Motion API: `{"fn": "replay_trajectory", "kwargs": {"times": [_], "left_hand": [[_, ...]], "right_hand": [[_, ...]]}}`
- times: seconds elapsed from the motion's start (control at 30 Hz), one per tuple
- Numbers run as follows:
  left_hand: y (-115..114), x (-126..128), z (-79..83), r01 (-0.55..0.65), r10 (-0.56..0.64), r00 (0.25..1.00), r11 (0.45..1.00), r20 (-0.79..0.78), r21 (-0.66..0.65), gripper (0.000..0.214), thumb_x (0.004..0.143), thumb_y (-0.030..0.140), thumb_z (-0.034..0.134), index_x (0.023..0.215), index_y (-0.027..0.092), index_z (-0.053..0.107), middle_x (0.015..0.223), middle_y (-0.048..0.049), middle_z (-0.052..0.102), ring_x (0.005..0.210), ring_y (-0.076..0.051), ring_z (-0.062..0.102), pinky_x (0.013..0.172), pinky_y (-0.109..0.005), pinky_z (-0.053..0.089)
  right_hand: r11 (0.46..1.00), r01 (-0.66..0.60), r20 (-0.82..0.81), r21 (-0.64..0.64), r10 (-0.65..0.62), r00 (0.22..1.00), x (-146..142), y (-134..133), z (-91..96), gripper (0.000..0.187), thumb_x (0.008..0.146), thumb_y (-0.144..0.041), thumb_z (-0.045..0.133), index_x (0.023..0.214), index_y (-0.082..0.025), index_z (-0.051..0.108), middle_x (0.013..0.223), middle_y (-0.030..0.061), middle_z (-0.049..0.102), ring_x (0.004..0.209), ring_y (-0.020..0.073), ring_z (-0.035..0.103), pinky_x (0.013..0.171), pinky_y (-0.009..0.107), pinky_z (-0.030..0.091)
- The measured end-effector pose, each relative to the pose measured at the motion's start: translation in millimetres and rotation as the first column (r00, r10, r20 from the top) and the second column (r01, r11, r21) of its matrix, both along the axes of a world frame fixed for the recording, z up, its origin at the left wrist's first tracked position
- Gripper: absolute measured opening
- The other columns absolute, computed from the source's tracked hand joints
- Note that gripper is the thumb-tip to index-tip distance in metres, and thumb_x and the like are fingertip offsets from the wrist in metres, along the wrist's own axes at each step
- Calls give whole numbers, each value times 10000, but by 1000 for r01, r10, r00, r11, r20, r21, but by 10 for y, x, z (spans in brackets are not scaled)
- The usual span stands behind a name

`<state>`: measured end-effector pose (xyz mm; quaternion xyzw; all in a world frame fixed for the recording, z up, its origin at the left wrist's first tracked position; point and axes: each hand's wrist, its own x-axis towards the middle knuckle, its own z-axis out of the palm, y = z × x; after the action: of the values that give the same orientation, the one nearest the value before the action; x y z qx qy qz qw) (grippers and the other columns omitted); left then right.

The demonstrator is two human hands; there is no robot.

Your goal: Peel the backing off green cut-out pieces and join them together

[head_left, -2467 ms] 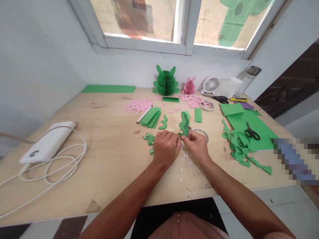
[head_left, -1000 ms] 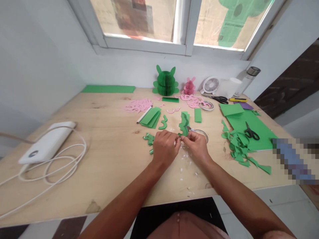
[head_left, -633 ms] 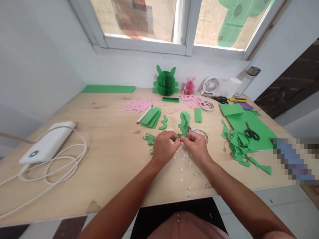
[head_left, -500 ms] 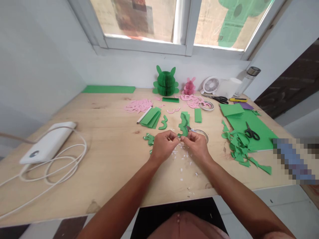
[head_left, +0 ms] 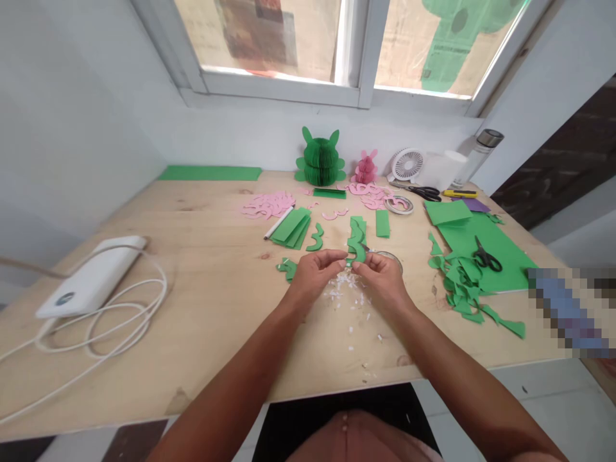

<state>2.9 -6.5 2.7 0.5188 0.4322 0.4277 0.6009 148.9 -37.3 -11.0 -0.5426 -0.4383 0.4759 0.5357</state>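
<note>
Between my two hands is a wavy green paper cutout (head_left: 357, 249), held upright off the table. My left hand (head_left: 315, 273) pinches its lower left end between thumb and fingers. My right hand (head_left: 382, 276) is closed on the lower right edge. Small white paper bits (head_left: 344, 289) lie on the table below the fingertips. A roll of tape (head_left: 395, 260) is partly hidden behind my right hand. Another wavy green cutout (head_left: 316, 238) lies just beyond my left hand, and green scraps (head_left: 287, 268) sit beside it.
Green paper strips (head_left: 291, 228), pink cutouts (head_left: 269, 205), a green honeycomb paper figure (head_left: 321, 160) and a smaller pink one (head_left: 366, 168) are farther back. Scissors (head_left: 486, 256) lie on green sheets at right, near a scrap pile (head_left: 462, 282). A white power strip (head_left: 91, 276) with cable is left.
The green cutout has turned a little between my fingers and its lower end shows more. My left fingers have straightened slightly. More white bits show below my hands.
</note>
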Motion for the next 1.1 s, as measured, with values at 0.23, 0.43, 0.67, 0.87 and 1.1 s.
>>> {"fn": "replay_trajectory", "kwargs": {"times": [0.23,0.43,0.67,0.87,1.1], "left_hand": [[8,-31,18,60,-48,992,993,116,-102,198,608,258,708,768,141,710,635,-34,658,588,-127,579,582,-249,460],[42,-63,25,122,-103,987,980,124,-156,166,571,265,733,675,142,689,607,-42,647,585,-143,593,552,-264,479],[25,-115,82,275,-232,952,933,198,-233,185,578,268,751,663,145,642,614,-40,638,597,-142,610,565,-267,499],[-4,-67,78,155,-121,970,976,211,-152,176,595,260,733,677,141,632,610,-28,625,583,-135,597,553,-258,490],[-12,-14,16,-63,58,996,995,69,82,149,614,264,709,688,154,640,621,0,635,574,-119,580,582,-242,475]], "right_hand": [[999,-33,30,-23,33,999,-4,-7,83,305,621,-452,686,681,-165,603,525,-20,553,485,114,475,447,224,321],[995,-92,44,-22,93,995,2,-27,180,300,615,-437,686,609,-171,548,501,-36,506,473,96,423,456,225,306],[985,-175,32,-4,175,984,21,-30,233,293,614,-403,697,599,-173,516,519,-47,478,504,91,412,486,225,300],[995,-87,132,46,81,988,25,-27,212,243,677,-384,646,640,-182,516,549,-40,487,508,100,428,488,230,322],[951,17,428,309,-155,891,-36,-82,218,113,753,-290,539,696,-196,567,640,2,580,610,143,501,604,262,404]]}}
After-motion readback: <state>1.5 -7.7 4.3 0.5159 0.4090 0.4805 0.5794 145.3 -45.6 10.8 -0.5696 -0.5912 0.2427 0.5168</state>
